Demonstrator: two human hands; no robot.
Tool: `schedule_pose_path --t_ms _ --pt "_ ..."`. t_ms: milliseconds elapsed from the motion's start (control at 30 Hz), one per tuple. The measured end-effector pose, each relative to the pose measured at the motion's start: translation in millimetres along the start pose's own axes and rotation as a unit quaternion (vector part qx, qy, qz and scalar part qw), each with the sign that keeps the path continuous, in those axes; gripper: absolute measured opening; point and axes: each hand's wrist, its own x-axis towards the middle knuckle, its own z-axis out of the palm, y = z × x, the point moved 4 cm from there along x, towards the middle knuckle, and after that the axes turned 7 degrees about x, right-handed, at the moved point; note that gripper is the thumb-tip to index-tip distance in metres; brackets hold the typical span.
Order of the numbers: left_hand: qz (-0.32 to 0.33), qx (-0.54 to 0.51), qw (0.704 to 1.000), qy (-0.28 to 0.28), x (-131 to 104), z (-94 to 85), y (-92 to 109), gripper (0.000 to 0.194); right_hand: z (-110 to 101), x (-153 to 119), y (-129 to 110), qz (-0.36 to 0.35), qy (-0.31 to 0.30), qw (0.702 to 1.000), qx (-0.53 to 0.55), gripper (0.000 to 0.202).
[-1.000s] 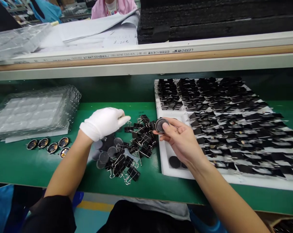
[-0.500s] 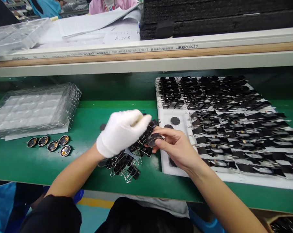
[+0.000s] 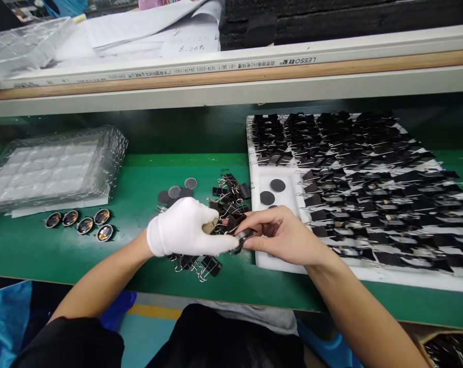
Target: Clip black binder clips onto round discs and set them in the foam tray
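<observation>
My left hand [image 3: 187,228], in a white glove, has its thumb and fingers closed around a small dark round piece [image 3: 243,238] and a black binder clip [image 3: 234,222]. My bare right hand [image 3: 283,236] pinches the same round piece from the right side. Beneath and around my hands lies a heap of black binder clips [image 3: 228,197] with wire handles. Several flat dark discs [image 3: 174,191] rest on the green table behind my gloved hand. Right of my bare hand, a white foam tray [image 3: 256,174] holds rows of clipped black pieces [image 3: 354,194] and several grey discs [image 3: 278,185].
Stacked clear plastic trays [image 3: 54,166] sit at the left. Several round pieces with amber centres [image 3: 85,225] lie in front of them. A shelf edge [image 3: 200,76] spans the back, with papers [image 3: 139,33] and black foam [image 3: 331,23] above. A box of clips [image 3: 452,350] stands below right.
My left hand has lowered, and its thumb now meets the round piece beside my right fingers. Discs behind my glove have come into view. The whole view has shifted slightly.
</observation>
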Motion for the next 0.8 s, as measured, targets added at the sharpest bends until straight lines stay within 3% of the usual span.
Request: schedule_pose_path --t_ms 133,333,600,800 --pt "-0.035 0.007 0.999 0.019 -2 -0.5 4 0.044 -2 -2 -7 -0.007 -0.001 1.000 -0.019 0.014" --pt "-0.105 -0.065 0.992 -0.024 -7 -3.5 -1 0.040 -24 -4 -12 -0.012 0.122 0.992 -0.001 0.021" --pt "-0.112 -0.108 0.987 -0.046 -10 1.2 5 0.044 -29 -2 -7 -0.001 0.119 0.992 -0.037 0.022" --pt "-0.119 -0.110 0.985 -0.064 -14 1.4 6 0.044 -28 -1 -1 -0.025 0.085 0.995 -0.048 0.022"
